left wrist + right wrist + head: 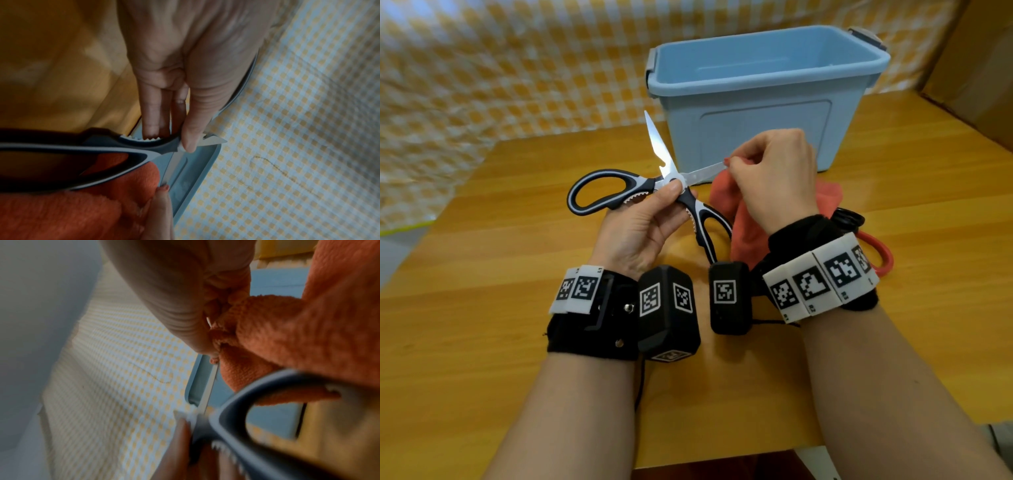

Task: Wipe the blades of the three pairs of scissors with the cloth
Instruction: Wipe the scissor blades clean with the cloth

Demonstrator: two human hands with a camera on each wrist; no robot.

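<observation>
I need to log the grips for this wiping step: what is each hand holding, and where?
Left hand pinches the open kitchen scissors at the pivot. Right hand pinches the orange cloth around the tip of one blade.

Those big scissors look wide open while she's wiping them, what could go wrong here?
The right hand pinches the orange cloth near one blade's tip; a slip could nick a finger. The other blade of the kitchen scissors points up, bare. The left hand holds only near the pivot, so the handles might swing shut.
</observation>
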